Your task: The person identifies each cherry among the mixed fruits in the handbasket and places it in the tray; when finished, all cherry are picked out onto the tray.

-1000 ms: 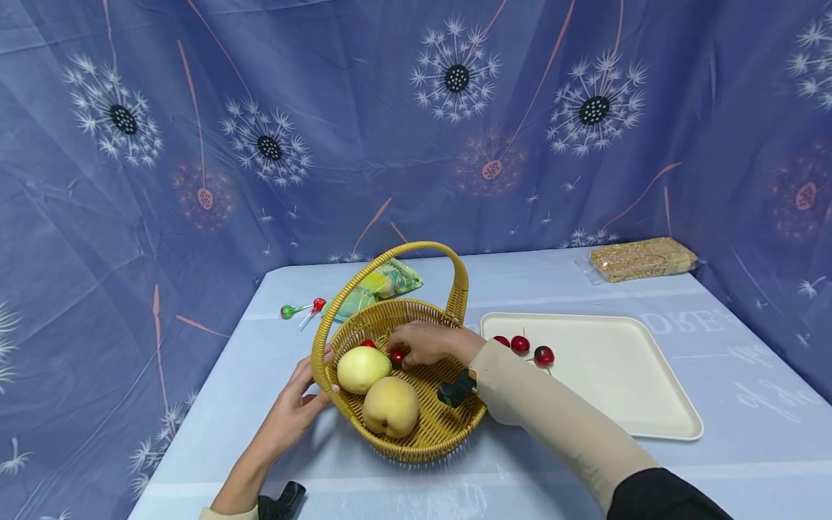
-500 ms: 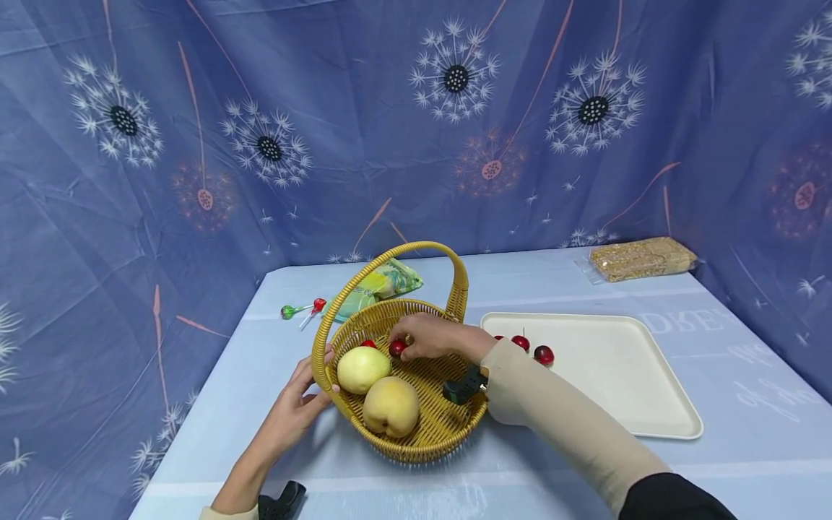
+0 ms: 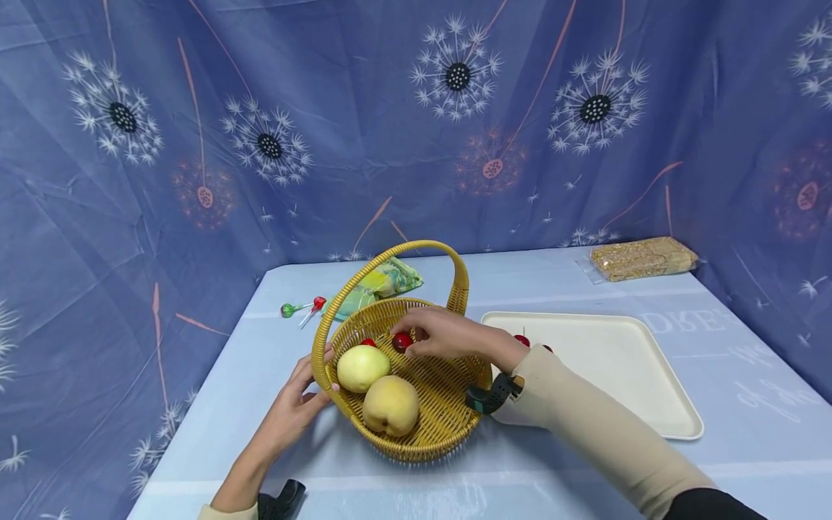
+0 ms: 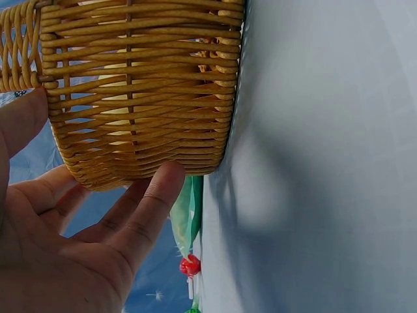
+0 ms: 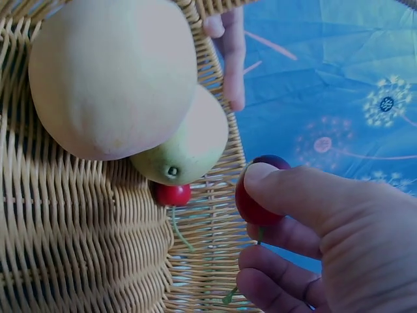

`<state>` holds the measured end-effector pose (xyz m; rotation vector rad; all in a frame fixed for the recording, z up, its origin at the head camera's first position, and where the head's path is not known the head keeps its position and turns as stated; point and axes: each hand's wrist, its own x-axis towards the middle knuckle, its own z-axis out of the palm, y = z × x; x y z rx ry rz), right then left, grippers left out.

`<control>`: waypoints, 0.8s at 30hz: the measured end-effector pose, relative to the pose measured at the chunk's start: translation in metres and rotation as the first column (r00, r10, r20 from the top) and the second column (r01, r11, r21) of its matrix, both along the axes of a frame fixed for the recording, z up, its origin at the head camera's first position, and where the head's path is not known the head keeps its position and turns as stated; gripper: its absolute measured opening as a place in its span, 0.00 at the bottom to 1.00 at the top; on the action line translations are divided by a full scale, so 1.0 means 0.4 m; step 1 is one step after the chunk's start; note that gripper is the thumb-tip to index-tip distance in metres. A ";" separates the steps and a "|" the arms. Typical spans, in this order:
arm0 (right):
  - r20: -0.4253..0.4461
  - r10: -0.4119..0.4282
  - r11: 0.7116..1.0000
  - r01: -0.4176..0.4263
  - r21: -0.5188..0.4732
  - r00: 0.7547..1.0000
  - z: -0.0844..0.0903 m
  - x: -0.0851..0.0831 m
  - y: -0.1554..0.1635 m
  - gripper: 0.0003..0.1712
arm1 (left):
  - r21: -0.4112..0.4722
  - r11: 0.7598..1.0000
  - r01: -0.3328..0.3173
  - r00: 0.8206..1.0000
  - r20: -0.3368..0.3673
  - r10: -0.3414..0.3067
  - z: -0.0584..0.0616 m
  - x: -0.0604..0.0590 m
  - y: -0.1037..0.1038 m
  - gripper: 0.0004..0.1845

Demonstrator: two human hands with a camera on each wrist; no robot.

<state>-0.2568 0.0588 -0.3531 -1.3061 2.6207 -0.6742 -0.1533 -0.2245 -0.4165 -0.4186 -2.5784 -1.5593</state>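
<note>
Between the thumb and fingers of my right hand (image 3: 442, 334) is a dark red cherry (image 5: 262, 195), pinched with its green stem hanging; both are over the far part of the wicker basket (image 3: 448, 404). My left hand (image 3: 300, 401) rests against the basket's left side, fingers extended along the woven wall and thumb near the handle base, as the left wrist view shows. Inside the basket lie a yellow peach (image 3: 391, 406), a smooth pale yellow-green fruit (image 3: 363, 369) and another red cherry (image 5: 172, 194) with a stem, partly hidden behind the yellow-green fruit.
Right of the basket, a cream tray (image 3: 604, 375) holds cherries (image 3: 521, 339), partly covered by my right forearm. Behind the basket lie a green packet (image 3: 396, 278), a red lollipop (image 3: 318, 304) and a green lollipop (image 3: 288, 311). A bag of grain-like pieces (image 3: 643, 258) sits at the far right.
My right hand has shifted up and slightly right inside the basket, bringing the pinched cherry with it. Its forearm now covers more of the tray's cherries. My left hand and the basket stay put.
</note>
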 end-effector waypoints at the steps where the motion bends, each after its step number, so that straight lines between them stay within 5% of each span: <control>1: -0.009 -0.002 1.000 0.002 -0.008 1.000 0.004 0.005 0.006 0.22 | 0.001 1.000 0.002 1.000 -0.002 -0.002 0.000 0.000 0.000 0.30; 15: -0.053 -0.047 0.993 0.041 -0.115 0.997 0.046 0.061 0.130 0.22 | 0.004 1.000 0.018 1.000 -0.021 -0.018 -0.004 0.001 -0.002 0.30; 24: -0.015 -0.159 0.977 0.155 -0.143 0.987 0.038 0.090 0.253 0.23 | 0.002 1.000 0.010 1.000 -0.024 -0.010 -0.004 0.002 -0.002 0.30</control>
